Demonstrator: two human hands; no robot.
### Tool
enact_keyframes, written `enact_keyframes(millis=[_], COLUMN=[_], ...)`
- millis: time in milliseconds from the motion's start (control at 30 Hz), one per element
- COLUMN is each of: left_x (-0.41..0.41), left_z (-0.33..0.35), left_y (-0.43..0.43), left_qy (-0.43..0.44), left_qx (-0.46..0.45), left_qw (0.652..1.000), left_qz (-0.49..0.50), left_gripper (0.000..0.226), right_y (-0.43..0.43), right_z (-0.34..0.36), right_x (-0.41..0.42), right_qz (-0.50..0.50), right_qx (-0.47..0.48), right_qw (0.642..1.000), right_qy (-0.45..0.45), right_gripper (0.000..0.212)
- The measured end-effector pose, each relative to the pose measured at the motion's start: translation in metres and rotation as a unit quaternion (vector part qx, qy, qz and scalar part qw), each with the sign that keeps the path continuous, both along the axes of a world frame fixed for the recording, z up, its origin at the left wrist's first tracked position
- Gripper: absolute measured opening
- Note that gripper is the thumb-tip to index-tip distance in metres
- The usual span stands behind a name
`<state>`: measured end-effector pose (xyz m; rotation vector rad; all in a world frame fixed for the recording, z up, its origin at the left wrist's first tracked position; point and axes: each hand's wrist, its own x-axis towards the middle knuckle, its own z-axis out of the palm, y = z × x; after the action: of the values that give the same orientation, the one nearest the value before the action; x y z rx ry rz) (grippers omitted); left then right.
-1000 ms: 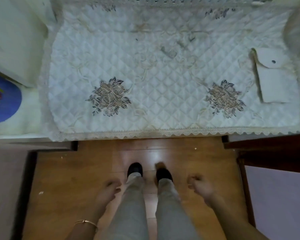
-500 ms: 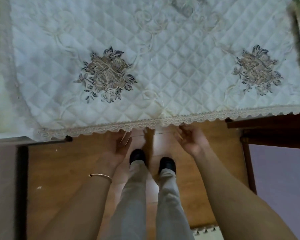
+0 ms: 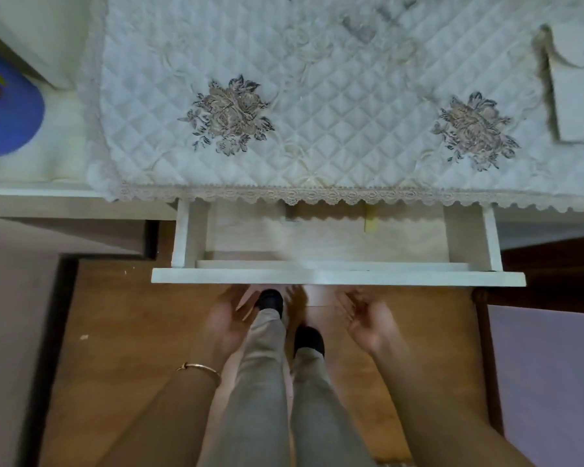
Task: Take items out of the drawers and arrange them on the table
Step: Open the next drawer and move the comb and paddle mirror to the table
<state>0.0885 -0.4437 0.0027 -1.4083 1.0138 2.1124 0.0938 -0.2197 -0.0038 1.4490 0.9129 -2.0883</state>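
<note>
Left hand (image 3: 231, 318) and right hand (image 3: 368, 320) were both loose w/ fingers spread, holding nothing, just below the drawer (image 3: 338, 276) front and not touching it (blurry, so finger detail was iffy). Thin bracelet (image 3: 199, 367) on the left wrist. The drawer stood pulled out under the lace edge of the quilted tablecloth (image 3: 334, 129). Only two bits showed inside, at the back: a small pale yellow item (image 3: 371, 224) and a dark item (image 3: 290, 214), both half hidden by the lace. Prob small and light, so a fingertip pinch from above should do, tho material couldn't be told. The drawer floor looked smooth, so they might skid. Far right on the cloth lay a white flap pouch (image 3: 577, 96).
</note>
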Motion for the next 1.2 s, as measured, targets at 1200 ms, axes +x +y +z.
enact_keyframes(millis=[1200], left_x=[0.126], left_z=[0.088], left_y=[0.005], left_qy=[0.230], left_qx=[-0.544], left_qw=[0.604], left_qz=[-0.535], left_gripper=[0.021], right_y=[0.054], right_z=[0.105], right_x=[0.142], right_qz=[0.524], right_qx=[0.613], right_qw=[0.562], right_qy=[0.183], right_gripper=[0.024])
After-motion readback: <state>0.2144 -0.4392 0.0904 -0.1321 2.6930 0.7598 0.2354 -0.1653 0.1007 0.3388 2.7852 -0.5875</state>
